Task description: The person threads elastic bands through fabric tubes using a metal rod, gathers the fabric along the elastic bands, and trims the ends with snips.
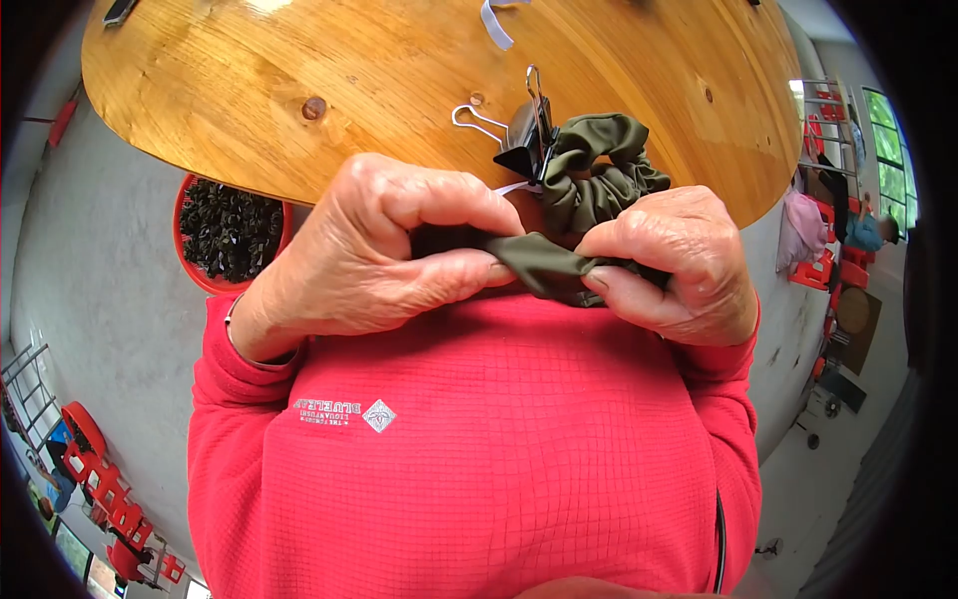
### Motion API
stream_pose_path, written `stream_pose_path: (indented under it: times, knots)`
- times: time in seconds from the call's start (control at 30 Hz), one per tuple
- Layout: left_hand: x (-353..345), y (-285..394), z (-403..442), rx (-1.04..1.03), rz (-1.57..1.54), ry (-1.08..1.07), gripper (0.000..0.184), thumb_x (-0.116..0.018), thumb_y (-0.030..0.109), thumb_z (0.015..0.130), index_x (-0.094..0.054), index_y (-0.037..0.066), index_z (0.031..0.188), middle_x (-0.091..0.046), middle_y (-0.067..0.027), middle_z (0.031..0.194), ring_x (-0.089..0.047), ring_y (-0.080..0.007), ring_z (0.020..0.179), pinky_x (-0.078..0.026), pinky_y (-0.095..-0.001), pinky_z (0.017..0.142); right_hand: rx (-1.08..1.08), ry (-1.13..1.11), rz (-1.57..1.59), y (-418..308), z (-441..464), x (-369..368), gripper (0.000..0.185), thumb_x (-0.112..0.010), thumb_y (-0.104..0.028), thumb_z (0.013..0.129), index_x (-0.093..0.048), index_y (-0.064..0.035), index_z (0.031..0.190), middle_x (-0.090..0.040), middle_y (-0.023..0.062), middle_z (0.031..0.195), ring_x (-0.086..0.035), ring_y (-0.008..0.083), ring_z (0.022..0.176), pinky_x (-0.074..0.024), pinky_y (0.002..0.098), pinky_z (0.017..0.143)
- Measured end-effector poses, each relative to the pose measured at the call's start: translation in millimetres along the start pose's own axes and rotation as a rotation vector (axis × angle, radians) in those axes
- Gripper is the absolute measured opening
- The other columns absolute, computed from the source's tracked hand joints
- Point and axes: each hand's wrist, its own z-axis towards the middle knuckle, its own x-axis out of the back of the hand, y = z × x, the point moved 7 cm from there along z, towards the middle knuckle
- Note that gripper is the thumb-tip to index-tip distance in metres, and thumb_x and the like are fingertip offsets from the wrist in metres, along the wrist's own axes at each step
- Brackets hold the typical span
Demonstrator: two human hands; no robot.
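My left hand (409,245) pinches a strip of olive-green fabric (544,265) between thumb and fingers, just in front of my chest. On the other end of the visible stretch, my right hand (674,260) grips the same fabric with thumb and forefinger. The cloth is gathered and bunched between them, and part of it is hidden inside both hands. Just beyond them, a gathered olive-green scrunchie (599,175) lies against a black binder clip (529,135) with silver wire handles at the table's near edge. Whether the held fabric joins that scrunchie cannot be made out.
The wooden table (399,90) curves ahead of me. A white strip (496,25) lies at its far side, and a dark object (120,12) at the far left. On the floor, a red basin (183,245) holds many dark fabric pieces. Red stools (110,499) stand farther off.
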Motion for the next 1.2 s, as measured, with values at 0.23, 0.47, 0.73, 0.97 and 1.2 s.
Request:
stream_pose_path:
  times: [0.23, 0.47, 0.73, 0.97, 1.2]
  knots:
    - [4, 6, -7, -0.141, 0.19, -0.001, 0.019, -0.074, 0.005, 0.069, -0.066, 0.001, 0.087, -0.065, -0.0085, 0.073, -0.063, -0.016, 0.066, -0.048, -0.025, 0.06, -0.009, -0.018, 0.0, -2, 1, -5, 0.013, -0.069, -0.002, 0.066, -0.061, -0.006, 0.075, -0.052, 0.0079, 0.055, -0.054, 0.0252, 0.048, -0.0411, 0.0341, 0.043]
    - [10, 6, -10, -0.145, 0.242, 0.027, 0.017, -0.073, 0.002, 0.07, -0.066, 0.0, 0.086, -0.065, -0.0071, 0.072, -0.063, -0.0149, 0.066, -0.048, -0.0248, 0.061, -0.013, 0.006, -0.099, -9, 7, -16, 0.012, -0.068, -0.002, 0.066, -0.06, -0.0059, 0.074, -0.052, 0.0081, 0.056, -0.055, 0.0246, 0.049, -0.0418, 0.0339, 0.044]
    - [9, -4, -18, 0.069, -0.087, -0.068, 0.039, -0.064, -0.006, 0.073, -0.055, -0.005, 0.11, -0.063, -0.0071, 0.094, -0.057, -0.0087, 0.087, -0.046, -0.0218, 0.077, -0.045, 0.058, -0.013, -7, 9, -5, 0.014, -0.067, 0.001, 0.065, -0.062, -0.0032, 0.077, -0.057, 0.0097, 0.062, -0.057, 0.0252, 0.053, -0.0441, 0.0315, 0.048]
    - [12, -4, -22, 0.086, -0.133, -0.016, 0.025, -0.06, -0.004, 0.08, -0.058, -0.004, 0.105, -0.064, -0.006, 0.09, -0.059, -0.008, 0.083, -0.047, -0.0207, 0.073, -0.054, -0.005, 0.013, -4, 11, -9, 0.013, -0.067, 0.001, 0.066, -0.062, -0.0028, 0.077, -0.057, 0.0098, 0.061, -0.057, 0.0252, 0.053, -0.0438, 0.0316, 0.048]
    - [0, -13, 0, 0.188, -0.13, -0.061, 0.013, -0.064, 0.002, 0.082, -0.064, -0.003, 0.094, -0.065, -0.003, 0.082, -0.059, -0.0057, 0.076, -0.047, -0.0193, 0.066, -0.086, -0.09, 0.062, 15, 2, 2, 0.013, -0.067, 0.001, 0.067, -0.062, -0.003, 0.078, -0.057, 0.0093, 0.061, -0.057, 0.0258, 0.054, -0.0438, 0.0323, 0.049]
